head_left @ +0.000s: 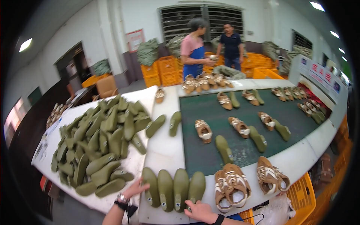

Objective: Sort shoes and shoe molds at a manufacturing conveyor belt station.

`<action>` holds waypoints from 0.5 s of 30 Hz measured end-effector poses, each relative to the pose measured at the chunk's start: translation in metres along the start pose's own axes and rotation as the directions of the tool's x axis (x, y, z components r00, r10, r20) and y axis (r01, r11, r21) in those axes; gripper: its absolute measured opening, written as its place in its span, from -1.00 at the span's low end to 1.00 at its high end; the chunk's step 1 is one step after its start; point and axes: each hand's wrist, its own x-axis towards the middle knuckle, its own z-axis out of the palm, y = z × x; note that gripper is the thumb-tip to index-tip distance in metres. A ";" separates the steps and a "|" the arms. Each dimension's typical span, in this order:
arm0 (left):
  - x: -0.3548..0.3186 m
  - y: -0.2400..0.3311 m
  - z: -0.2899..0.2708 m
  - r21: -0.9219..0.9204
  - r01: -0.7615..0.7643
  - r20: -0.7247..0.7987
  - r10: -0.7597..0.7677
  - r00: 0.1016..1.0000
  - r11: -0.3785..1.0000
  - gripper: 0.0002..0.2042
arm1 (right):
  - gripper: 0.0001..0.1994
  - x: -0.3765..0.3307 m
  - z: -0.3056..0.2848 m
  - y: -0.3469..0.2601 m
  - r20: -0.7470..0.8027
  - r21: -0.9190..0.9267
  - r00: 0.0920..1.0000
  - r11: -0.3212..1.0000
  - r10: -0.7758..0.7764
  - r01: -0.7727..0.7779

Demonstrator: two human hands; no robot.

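Presently | left hand (pixel 132 189), right hand (pixel 200 211): fingers (pixel 190 205) spread against green lasts (pixel 180 187) | red-lettered panel (pixel 319 74)

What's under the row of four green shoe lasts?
White tabletop shows around the four lasts; left hand at one end, right hand at the other. Whatever is directly beneath the lasts is hidden.

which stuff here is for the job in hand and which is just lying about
Likely the job:
row of four green lasts, left hand and right hand at its ends
heaped lasts
brown-and-white shoes
green surface

Likely just about:
orange crates
brown chair
sacks
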 end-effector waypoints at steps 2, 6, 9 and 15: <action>0.033 -0.015 -0.027 0.182 0.014 -0.227 0.028 0.974 0.983 -0.16 | -0.57 -0.002 -0.010 -0.008 -0.014 0.013 1.000 1.000 -0.004 0.004; 0.128 -0.013 -0.067 0.303 -0.006 -0.461 0.152 0.874 0.953 -0.08 | -0.61 -0.004 -0.005 -0.005 -0.121 0.075 0.991 0.995 -0.056 0.066; 0.186 -0.015 -0.080 0.243 0.122 -0.550 0.034 0.834 0.962 -0.03 | -0.59 -0.005 0.002 -0.006 -0.109 0.071 0.992 0.995 -0.069 0.077; 0.245 -0.062 -0.089 -0.062 0.251 -0.833 -0.189 0.519 0.966 -0.25 | -0.56 -0.004 -0.007 -0.014 -0.046 0.150 0.998 0.987 -0.047 0.054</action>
